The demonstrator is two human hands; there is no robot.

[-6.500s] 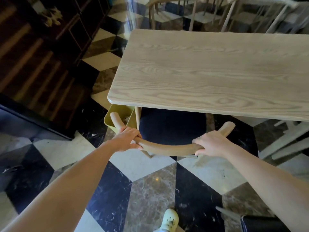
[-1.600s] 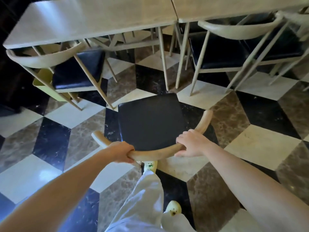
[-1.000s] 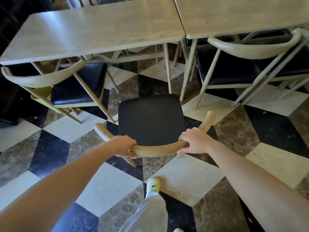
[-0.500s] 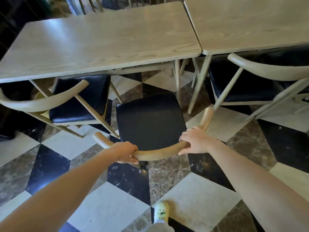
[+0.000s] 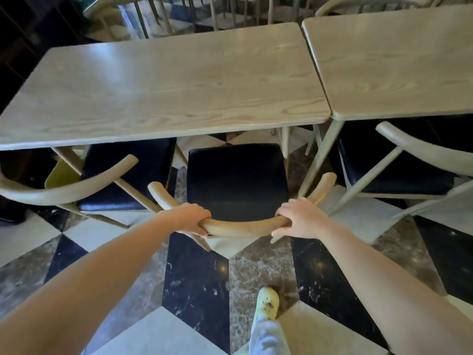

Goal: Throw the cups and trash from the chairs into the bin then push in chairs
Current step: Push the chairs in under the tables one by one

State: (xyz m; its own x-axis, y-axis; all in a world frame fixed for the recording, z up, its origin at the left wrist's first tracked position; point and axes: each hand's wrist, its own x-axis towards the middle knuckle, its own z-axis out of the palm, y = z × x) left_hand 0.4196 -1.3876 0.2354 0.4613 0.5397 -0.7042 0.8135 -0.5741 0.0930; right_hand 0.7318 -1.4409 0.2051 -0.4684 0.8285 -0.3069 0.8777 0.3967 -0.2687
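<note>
A wooden chair [image 5: 236,180] with a black seat and a curved backrest stands in front of me, its seat front at the edge of the left table [image 5: 163,83]. My left hand [image 5: 189,217] grips the left part of the backrest. My right hand [image 5: 300,217] grips the right part. The seat is bare, with no cups or trash on it. The yellow bin [image 5: 61,172] shows partly under the table at the left, behind another chair.
A second chair [image 5: 102,180] stands tucked under the left table. A third chair [image 5: 409,162] stands at the right table [image 5: 396,60]. More chairs stand beyond the tables. The floor is black, white and brown tile. My shoe [image 5: 267,302] is below the chair.
With both hands on the backrest, the chair has moved forward toward the left table; its seat front now reaches the table edge. I have stepped closer.
</note>
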